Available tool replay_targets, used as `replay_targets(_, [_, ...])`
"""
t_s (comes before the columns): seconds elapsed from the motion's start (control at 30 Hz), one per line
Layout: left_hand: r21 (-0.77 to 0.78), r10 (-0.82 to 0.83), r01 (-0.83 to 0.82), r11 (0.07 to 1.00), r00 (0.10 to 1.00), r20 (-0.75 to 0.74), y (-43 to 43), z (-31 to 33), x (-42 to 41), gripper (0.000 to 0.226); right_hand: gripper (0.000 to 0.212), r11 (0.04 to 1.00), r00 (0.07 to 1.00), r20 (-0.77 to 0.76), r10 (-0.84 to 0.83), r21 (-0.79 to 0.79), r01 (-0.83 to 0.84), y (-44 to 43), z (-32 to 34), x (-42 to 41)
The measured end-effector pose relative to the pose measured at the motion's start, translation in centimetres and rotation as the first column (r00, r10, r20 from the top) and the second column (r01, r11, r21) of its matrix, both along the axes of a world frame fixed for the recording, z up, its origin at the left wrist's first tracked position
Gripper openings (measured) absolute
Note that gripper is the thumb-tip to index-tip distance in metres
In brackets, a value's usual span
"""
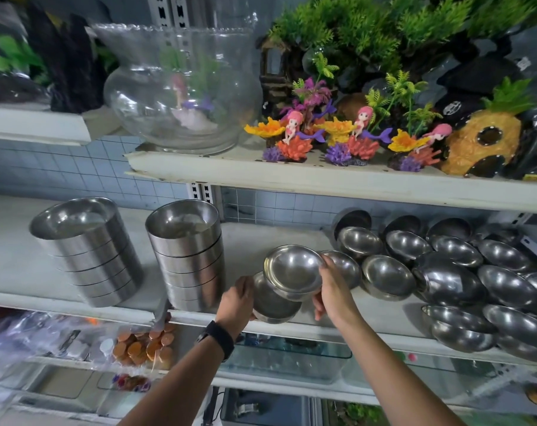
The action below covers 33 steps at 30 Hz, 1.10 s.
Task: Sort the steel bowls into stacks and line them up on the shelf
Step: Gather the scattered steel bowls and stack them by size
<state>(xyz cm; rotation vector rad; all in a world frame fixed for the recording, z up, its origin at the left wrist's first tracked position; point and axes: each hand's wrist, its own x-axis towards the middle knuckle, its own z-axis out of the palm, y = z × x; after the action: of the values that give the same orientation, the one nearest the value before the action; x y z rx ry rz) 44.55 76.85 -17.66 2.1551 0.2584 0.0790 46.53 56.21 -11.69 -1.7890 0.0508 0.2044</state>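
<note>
- We see two steel bowls held over the front edge of the middle shelf (368, 315), just right of two tall stacks (188, 256). The upper bowl (293, 272) tilts over the lower bowl (273, 302).
- The left hand (236, 302) curls its fingers round the lower bowl's side. The right hand (331, 290) grips the upper bowl's rim between fingers and thumb.
- We judge these bowls light, rigid and slick. They seem unlikely to break, but could easily slide or clatter. The rolled rim looks like the surest hold.
- Each bowl is round, shallow and mirror-bright, with a narrow lip. Many loose bowls (445, 265) lie jumbled to the right on the same shelf.
</note>
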Motion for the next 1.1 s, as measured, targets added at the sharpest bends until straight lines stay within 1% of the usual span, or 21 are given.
replay_targets(0.07, [0.116,-0.036,0.033,0.993,0.999,0.025,0.5,0.0,-0.2,0.01,0.028,1.0,1.0,0.01,0.015,-0.015,-0.015,0.5,-0.4,-0.1])
replay_targets(0.1, [0.095,-0.102,0.108,0.99,0.993,-0.066,0.7,-0.6,0.0,0.028,0.028,1.0,1.0,0.017,0.023,-0.014,-0.022,0.7,-0.6,-0.2])
replay_targets(0.13, [0.129,-0.125,0.139,0.982,0.986,-0.113,1.0,-1.7,0.6,0.048,0.029,1.0,1.0,0.017,0.025,-0.011,-0.024,0.8,-0.9,-0.2])
replay_targets(0.17, [0.18,-0.105,0.12,0.976,0.99,-0.09,1.4,-2.7,1.3,0.059,0.031,1.0,1.0,0.01,0.023,-0.011,-0.023,0.9,-1.2,-0.3])
replay_targets(0.2, [0.193,-0.091,0.106,0.976,0.992,-0.089,1.4,-2.9,1.5,0.06,0.033,1.0,1.0,0.001,0.015,-0.018,-0.015,1.0,-1.6,-0.2])
replay_targets(0.23, [0.225,-0.125,0.151,0.963,0.984,-0.128,1.2,-2.0,1.0,0.052,0.035,1.0,1.0,-0.002,-0.001,-0.027,0.001,1.2,-1.8,-0.1])
replay_targets(0.27, [0.212,-0.116,0.127,0.969,0.991,-0.061,1.1,-1.6,0.8,0.039,0.037,0.999,1.0,-0.002,-0.019,-0.029,0.019,1.4,-2.0,-0.1])
replay_targets(0.3, [0.179,-0.07,0.071,0.981,0.997,-0.014,1.0,-1.6,0.7,0.026,0.037,0.999,0.999,0.006,-0.033,-0.027,0.034,1.6,-2.6,0.1])
replay_targets(0.33, [0.057,-0.015,0.017,0.998,0.999,-0.037,0.9,-1.2,0.6,0.021,0.034,0.999,0.999,0.014,-0.042,-0.023,0.042,1.7,-2.9,0.2])
replay_targets(0.37, [-0.022,0.003,-0.005,1.0,0.998,-0.07,0.9,-0.9,0.4,0.021,0.032,0.999,0.999,0.018,-0.048,-0.008,0.048,1.9,-3.1,0.3])
replay_targets(0.4, [-0.062,0.003,-0.008,0.998,0.997,-0.08,0.9,-0.7,0.3,0.02,0.031,0.999,0.998,0.022,-0.053,0.003,0.052,2.0,-3.2,0.3])
replay_targets(0.47, [0.034,-0.001,0.003,0.999,0.998,-0.07,1.1,-0.7,0.4,0.019,0.034,0.999,0.998,0.046,-0.054,0.005,0.054,2.4,-2.7,0.0])
replay_targets(0.53, [0.172,-0.054,0.058,0.983,0.998,-0.026,1.1,-1.2,0.5,0.029,0.038,0.999,0.996,0.079,-0.047,-0.006,0.047,2.6,-2.2,-0.2])
replay_targets(0.57, [0.159,-0.051,0.055,0.986,0.998,-0.027,1.1,-1.1,0.6,0.029,0.038,0.999,0.996,0.079,-0.046,-0.008,0.046,2.6,-2.0,-0.3])
replay_targets(0.6, [0.076,-0.017,0.019,0.997,1.0,-0.018,1.0,-0.9,0.6,0.028,0.037,0.999,0.996,0.081,-0.04,-0.011,0.041,2.6,-1.8,-0.4])
replay_targets(0.67, [-0.051,0.057,-0.059,0.997,0.998,-0.04,0.9,-0.7,0.4,0.034,0.03,0.999,0.997,0.074,-0.035,-0.022,0.037,2.7,-1.7,-0.4])
replay_targets(0.73, [-0.128,0.059,-0.066,0.99,0.997,-0.056,0.8,-0.7,0.4,0.036,0.026,0.999,0.996,0.081,-0.035,-0.023,0.037,2.7,-1.8,-0.4])
replay_targets(0.8, [-0.142,0.039,-0.047,0.989,0.998,-0.055,0.7,-0.7,0.1,0.037,0.032,0.999,0.996,0.088,-0.027,-0.038,0.031,2.6,-2.0,-0.3])
replay_targets(0.9, [-0.142,0.045,-0.054,0.988,0.996,-0.072,0.6,-0.4,0.0,0.041,0.031,0.998,0.997,0.079,-0.016,-0.065,0.022,2.7,-2.3,-0.3])
replay_targets(1.03, [-0.257,0.052,-0.077,0.963,0.993,-0.103,1.1,-0.8,0.1,0.052,0.031,0.996,0.997,0.073,-0.015,-0.09,0.022,2.9,-3.0,0.2])
replay_targets(1.1, [-0.275,0.072,-0.099,0.956,0.992,-0.107,1.6,-1.9,0.6,0.059,0.032,0.995,0.997,0.068,-0.028,-0.093,0.034,3.0,-3.2,0.4])
